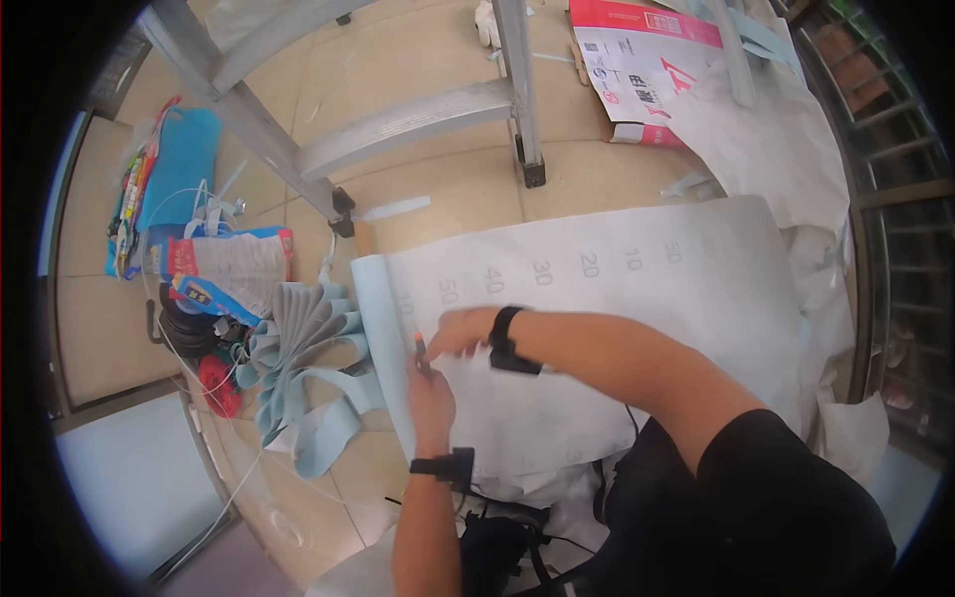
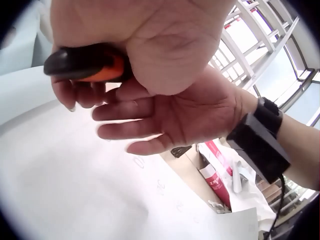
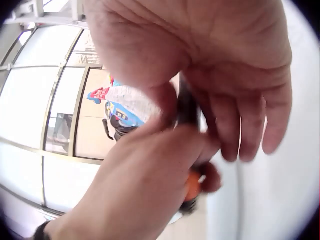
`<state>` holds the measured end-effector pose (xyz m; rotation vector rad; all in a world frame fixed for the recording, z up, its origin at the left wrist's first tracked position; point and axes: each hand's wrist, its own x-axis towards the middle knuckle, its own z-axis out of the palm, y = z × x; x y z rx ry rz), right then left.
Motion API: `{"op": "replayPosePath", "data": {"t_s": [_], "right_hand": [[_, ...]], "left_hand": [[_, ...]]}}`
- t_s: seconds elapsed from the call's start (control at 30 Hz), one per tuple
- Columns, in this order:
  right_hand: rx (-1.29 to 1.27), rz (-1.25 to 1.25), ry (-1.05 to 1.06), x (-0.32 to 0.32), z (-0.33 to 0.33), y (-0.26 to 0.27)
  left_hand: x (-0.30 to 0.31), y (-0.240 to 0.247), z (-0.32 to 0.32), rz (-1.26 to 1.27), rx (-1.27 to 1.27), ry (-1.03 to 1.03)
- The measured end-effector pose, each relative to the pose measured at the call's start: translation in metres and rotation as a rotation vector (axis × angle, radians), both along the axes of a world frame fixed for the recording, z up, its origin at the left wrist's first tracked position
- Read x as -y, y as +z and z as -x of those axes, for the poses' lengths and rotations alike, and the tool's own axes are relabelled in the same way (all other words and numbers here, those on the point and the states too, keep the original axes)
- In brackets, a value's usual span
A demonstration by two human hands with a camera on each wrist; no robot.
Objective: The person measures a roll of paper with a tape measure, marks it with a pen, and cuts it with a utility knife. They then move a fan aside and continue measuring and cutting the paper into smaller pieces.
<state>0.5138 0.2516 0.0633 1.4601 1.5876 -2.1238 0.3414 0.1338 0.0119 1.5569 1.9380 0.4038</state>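
Observation:
My left hand (image 1: pixel 432 400) grips a slim tool with a black and orange handle (image 2: pixel 87 64), its blade or tip hidden. Close above it, the right hand (image 1: pixel 464 330) meets the same tool; in the right wrist view the thumb and forefinger pinch its dark end (image 3: pixel 187 107), while the other fingers extend loosely. Both hands are over the left side of a large white sheet (image 1: pixel 607 348) printed with grey numbers. Along that side the sheet turns over into a pale blue rolled edge (image 1: pixel 381 313), just left of the hands.
An aluminium ladder (image 1: pixel 408 129) stands on the tiled floor beyond the sheet. Folded blue-grey strips (image 1: pixel 298 343), a red roll (image 1: pixel 220 386) and a printed bag (image 1: pixel 234 269) lie at left. A pink and white carton (image 1: pixel 647 70) lies at far right, beside crumpled white sheeting.

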Motion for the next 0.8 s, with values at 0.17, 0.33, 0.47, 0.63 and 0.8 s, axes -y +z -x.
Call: {"op": "replayPosePath", "data": {"t_s": [0.17,0.33,0.47,0.63,0.8], "right_hand": [[0.465,-0.809,-0.447,-0.057,-0.098,-0.146],[0.687,-0.853,-0.315,-0.054,-0.121,-0.143],[0.739,-0.903,-0.22,-0.051,-0.117,-0.137],[0.752,-0.769,-0.179,-0.069,-0.12,-0.132],[0.587,-0.606,-0.156,-0.093,-0.139,-0.133]], "left_hand": [[0.073,-0.031,-0.008,0.22,0.222,0.15],[0.127,-0.013,-0.05,0.236,0.232,-0.102],[0.149,-0.004,-0.08,0.258,0.118,-0.375],[0.175,-0.028,-0.093,0.32,-0.052,-0.483],[0.177,-0.026,-0.103,0.399,0.077,-0.478]]}}
